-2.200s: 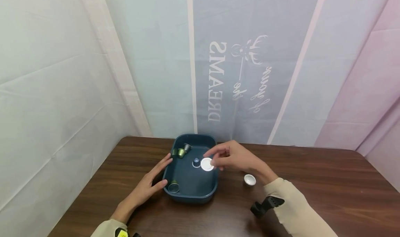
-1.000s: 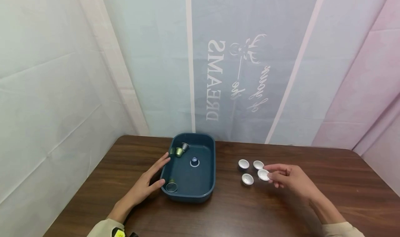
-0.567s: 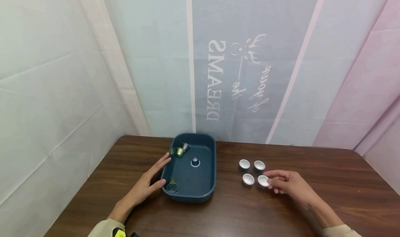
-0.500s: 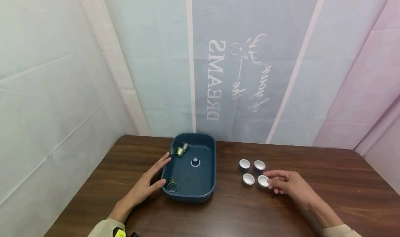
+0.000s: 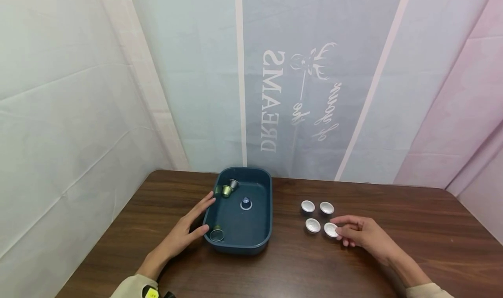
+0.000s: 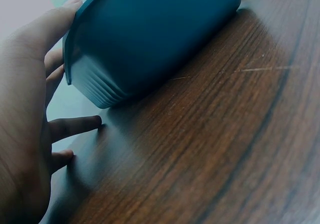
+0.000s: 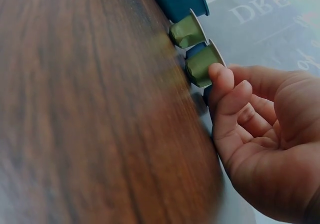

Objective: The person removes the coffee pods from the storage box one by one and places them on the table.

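My right hand (image 5: 363,234) pinches a green coffee capsule (image 7: 202,66) at its rim, between thumb and fingers. That capsule stands on the table, pale lid up, at the front right of a group. Beside it is another green capsule (image 7: 187,32). Behind them are a back left capsule (image 5: 308,206) and a back right capsule (image 5: 326,208); blue sides show partly in the right wrist view. My left hand (image 5: 182,234) touches the left side of a dark blue bin (image 5: 239,248), fingers spread and fairly straight, thumb at the rim (image 6: 70,48).
Inside the bin lie a blue capsule (image 5: 246,202), a light green capsule (image 5: 227,191), a dark grey capsule (image 5: 233,184) and a capsule in the front left corner (image 5: 217,235). A printed cloth (image 5: 298,114) hangs behind the wooden table (image 5: 291,272).
From over the bin, my right hand has carried the capsule right and lowered it beside the others. Lately it has shifted only slightly. My left hand has stayed at the bin.
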The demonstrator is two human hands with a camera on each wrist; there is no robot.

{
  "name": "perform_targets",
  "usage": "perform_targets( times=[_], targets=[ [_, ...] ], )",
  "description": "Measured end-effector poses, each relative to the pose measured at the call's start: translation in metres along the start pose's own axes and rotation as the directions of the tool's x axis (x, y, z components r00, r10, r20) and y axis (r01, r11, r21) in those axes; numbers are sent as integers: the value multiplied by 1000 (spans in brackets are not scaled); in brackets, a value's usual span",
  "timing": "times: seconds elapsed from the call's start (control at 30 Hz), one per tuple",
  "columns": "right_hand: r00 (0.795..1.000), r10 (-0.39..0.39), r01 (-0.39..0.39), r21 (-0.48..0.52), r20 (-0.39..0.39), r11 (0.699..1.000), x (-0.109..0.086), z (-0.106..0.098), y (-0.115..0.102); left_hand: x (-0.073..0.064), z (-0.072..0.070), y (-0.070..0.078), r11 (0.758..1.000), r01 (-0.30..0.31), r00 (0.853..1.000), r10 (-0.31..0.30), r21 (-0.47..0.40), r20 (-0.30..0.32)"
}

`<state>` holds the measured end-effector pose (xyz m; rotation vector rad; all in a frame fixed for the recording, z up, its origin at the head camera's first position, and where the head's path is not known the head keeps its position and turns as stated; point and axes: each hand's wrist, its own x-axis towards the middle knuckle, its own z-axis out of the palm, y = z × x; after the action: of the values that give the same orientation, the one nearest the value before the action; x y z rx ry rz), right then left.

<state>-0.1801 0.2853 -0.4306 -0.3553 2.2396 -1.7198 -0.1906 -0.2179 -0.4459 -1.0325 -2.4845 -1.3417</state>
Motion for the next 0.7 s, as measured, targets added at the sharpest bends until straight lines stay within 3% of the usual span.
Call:
perform_targets(
  times=[0.13,0.43,0.7],
  targets=[
    [1000,27,-27,-4,-5,1000,-1,-2,1,0,0,-1,1000,2,1000,-2,-1,2],
    [1000,12,-12,-12,1,1000,-2,-3,1,0,1,-2,1000,2,1000,-2,-7,7],
    [995,-19,6,-118,-101,993,-4,-3,-12,0,0,-2,1000,2,1000,-2,3,3]
  ],
)
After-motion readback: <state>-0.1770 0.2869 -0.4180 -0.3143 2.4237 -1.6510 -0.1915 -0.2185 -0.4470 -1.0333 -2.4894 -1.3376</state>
